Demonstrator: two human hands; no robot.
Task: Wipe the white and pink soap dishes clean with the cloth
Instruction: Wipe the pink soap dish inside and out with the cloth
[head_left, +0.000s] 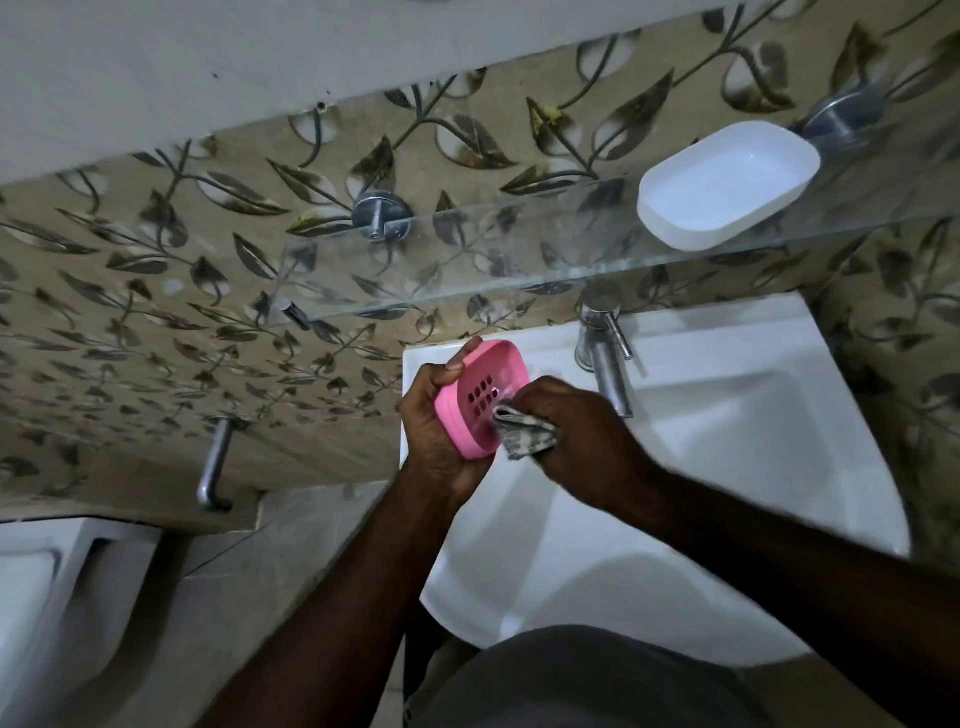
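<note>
The left hand (434, 415) curls around the pink plastic soap dish with little holes (480, 397) above the white sink (727, 441). The right hand (566, 421) pinches the bunched grey patterned cloth (522, 434) against its inside. It is best to hold the dish still and rub into every hole; the white oval soap dish (727, 184) waits on the glass shelf (467, 260).

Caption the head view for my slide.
Left hand holds pink soap dish over sink; right hand presses cloth into it; white soap dish sits on glass shelf.

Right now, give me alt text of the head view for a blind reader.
The left hand grips a pink soap dish over a white sink while the right hand holds a cloth against it. A white soap dish sits on the glass shelf.
</note>
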